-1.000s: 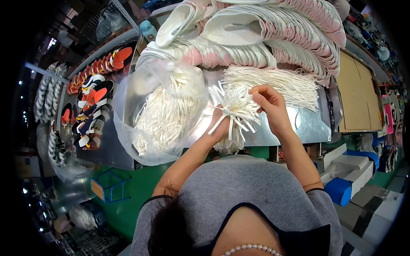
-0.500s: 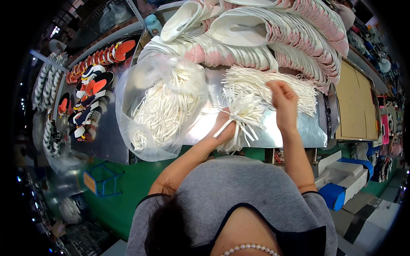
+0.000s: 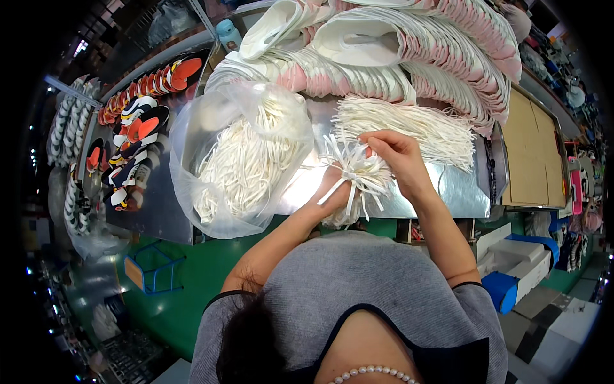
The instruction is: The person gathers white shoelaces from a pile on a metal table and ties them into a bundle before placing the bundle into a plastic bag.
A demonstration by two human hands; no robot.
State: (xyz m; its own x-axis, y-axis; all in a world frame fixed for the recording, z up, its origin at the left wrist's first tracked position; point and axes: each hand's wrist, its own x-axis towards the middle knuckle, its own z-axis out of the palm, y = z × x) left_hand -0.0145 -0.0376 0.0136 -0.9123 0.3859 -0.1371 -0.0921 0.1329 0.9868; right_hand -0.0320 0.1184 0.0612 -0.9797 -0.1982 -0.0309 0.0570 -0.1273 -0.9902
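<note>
head view: left hand (image 3: 334, 192) closed around the tied middle of a bundle of white laces (image 3: 355, 171), held just above the near edge of the shiny metal surface (image 3: 448, 192). right hand (image 3: 393, 150) pinching the lace ends at the top of the same bundle, fingers closed on them. loose pile of white laces (image 3: 409, 125) lying on the surface just beyond the right hand. clear plastic bag (image 3: 240, 160) full of more white laces sitting to the left, touching the surface edge. stacked white and pink shoe soles (image 3: 409, 57) behind. cardboard sheets (image 3: 527, 153) at right. orange and black shoes (image 3: 137, 121) lined up at far left.
</note>
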